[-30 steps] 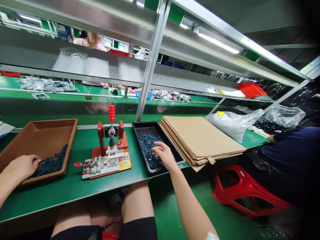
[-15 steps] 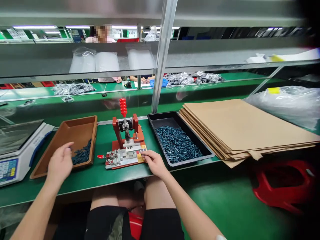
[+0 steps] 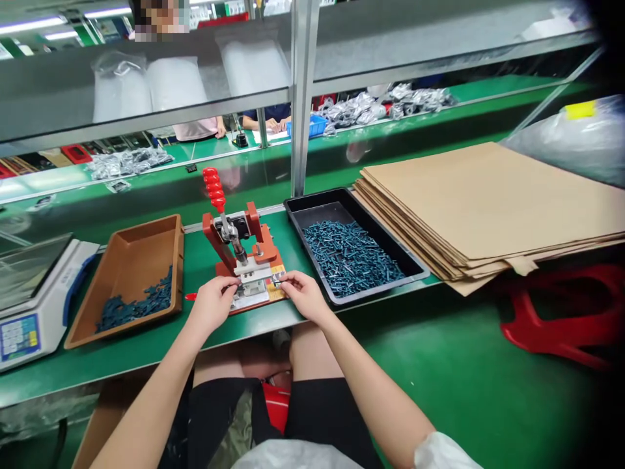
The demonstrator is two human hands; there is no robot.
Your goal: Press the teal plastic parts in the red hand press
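Left hand (image 3: 211,305) and right hand (image 3: 305,296) meet at the metal jig (image 3: 251,286) of a bench toggle press (image 3: 258,244), fingers (image 3: 288,279) pressed together at its front; any pinched part cannot be told. Above the fingers, the red-handled lever (image 3: 213,189) stands raised: if lowered now, it could trap fingertips. To the right, blue-green parts (image 3: 351,257) lie in a black tray (image 3: 322,210); to the left is a brown tray (image 3: 131,280). A careless knock could scatter the parts.
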